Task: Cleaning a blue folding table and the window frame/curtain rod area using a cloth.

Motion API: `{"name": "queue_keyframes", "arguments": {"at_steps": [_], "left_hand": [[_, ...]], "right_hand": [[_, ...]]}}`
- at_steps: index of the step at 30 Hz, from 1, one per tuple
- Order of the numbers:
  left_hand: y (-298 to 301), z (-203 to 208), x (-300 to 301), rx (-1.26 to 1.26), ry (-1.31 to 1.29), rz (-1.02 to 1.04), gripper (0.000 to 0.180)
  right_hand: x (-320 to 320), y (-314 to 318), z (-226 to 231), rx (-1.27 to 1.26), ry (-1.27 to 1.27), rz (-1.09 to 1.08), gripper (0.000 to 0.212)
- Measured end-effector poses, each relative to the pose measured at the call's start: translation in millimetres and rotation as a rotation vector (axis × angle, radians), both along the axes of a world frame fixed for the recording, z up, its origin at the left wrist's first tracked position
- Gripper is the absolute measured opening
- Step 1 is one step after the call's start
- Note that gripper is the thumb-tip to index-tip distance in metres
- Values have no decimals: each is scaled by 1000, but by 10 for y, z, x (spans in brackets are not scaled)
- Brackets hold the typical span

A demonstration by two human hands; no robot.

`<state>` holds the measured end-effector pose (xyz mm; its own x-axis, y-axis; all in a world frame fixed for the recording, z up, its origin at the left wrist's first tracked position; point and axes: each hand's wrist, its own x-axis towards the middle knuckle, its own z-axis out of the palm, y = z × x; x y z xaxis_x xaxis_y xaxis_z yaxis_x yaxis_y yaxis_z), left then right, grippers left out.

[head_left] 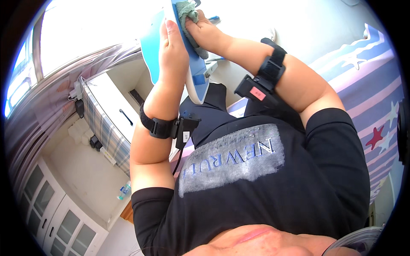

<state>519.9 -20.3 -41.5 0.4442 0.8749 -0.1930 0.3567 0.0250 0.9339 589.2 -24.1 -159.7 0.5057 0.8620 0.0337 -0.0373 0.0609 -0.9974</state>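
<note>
A flat board (197,64), blue with a white rim, stands tilted on edge above my lap; it resembles a small folding tabletop, with a white fitting (210,69) on its right face. My left hand (174,53) grips the board from the left, its thumb lying along the rim and most of its fingers hidden. A grey-green cloth (186,15) is bunched under my right hand (206,34), whose closed fingers press it against the board's right face. The cloth's lower end hangs down that face.
A bed (363,81) with striped, starfish-printed bedding is on the right. On the left are a white drawer unit (109,102), curtains (51,98), a glass-doored cabinet (55,213) and a plastic bottle (124,190). Black devices (184,130) are strapped to both my forearms.
</note>
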Motion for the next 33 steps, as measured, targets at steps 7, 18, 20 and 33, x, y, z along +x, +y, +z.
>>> {"name": "queue_keyframes", "arguments": {"at_steps": [7, 18, 20, 33], "left_hand": [[92, -165, -117, 2, 53, -95, 54], [-30, -5, -74, -29, 101, -60, 56], [25, -36, -141, -32, 99, -68, 56], [-15, -8, -121, -33, 24, -153, 53]], "right_hand": [[159, 150, -472, -480, 453, 213, 51], [299, 551, 93, 87, -48, -215, 35], [237, 532, 116, 136, 63, -185, 39], [778, 615, 153, -8, -39, -333, 32]]}}
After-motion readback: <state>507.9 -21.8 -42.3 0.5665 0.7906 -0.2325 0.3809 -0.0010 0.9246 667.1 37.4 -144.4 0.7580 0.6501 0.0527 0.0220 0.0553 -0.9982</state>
